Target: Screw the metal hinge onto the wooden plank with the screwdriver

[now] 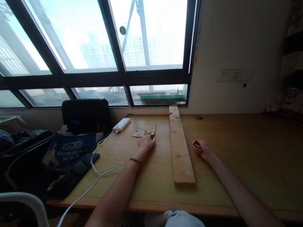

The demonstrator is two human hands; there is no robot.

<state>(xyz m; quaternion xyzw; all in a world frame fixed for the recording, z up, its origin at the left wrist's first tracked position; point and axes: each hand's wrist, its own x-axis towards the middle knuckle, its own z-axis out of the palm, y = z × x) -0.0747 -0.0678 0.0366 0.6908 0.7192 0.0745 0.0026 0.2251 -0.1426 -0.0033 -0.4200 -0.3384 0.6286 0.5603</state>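
My left hand is closed around the yellow and black handle of a screwdriver, its metal shaft pointing away from me. Just beyond that hand, a small opened packet lies on the table, with small dark pieces beside it that are partly hidden. A long wooden board runs from near me toward the window, between my two hands. To the right of the board, my right hand is closed with its fingers curled; whether something small is in them cannot be made out.
On the wooden table, a white power bank trails a white cable over the left side. A black tablet-like slab lies at the left edge. A blue bag and dark chair stand beyond it.
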